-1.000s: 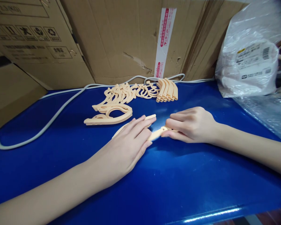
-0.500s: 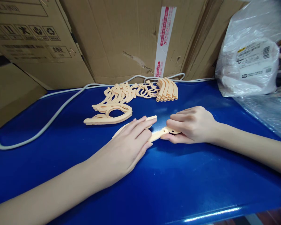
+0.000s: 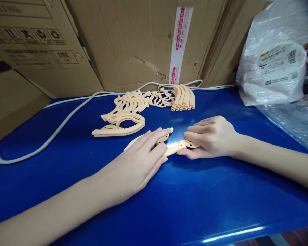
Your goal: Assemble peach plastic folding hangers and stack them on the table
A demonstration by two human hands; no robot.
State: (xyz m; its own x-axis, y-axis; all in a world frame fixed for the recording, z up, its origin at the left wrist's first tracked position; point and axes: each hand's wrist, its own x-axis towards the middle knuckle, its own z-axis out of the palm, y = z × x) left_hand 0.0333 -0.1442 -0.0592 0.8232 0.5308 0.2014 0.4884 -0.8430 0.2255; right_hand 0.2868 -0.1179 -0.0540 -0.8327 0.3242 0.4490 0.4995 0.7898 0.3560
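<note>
Left carton (image 3: 77,78): 合格证 in a printed frame; row of handling icons (image 3: 25,33) ending in recycling mark (image 3: 56,34). Tape (image 3: 180,56) on back carton (image 3: 113,41): red Chinese lettering, blurred. Bag (image 3: 274,25) label (image 3: 278,66): barcode (image 3: 292,57), print illegible.

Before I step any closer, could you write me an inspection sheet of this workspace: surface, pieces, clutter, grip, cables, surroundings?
Surface: table, blue, glossy, light streak near its front edge.
Pieces: cream bar between the hands; frames, hooks and curved bars grouped behind.
Clutter: plastic bag and wrap toward the right.
Grip: left hand holds the bar, fingers over another piece; right hand pinches a small piece at the bar's end; whether they are joined, I can't tell.
Cables: white cable along the back, also curving down the left side.
Surroundings: cardboard behind and left.
</note>
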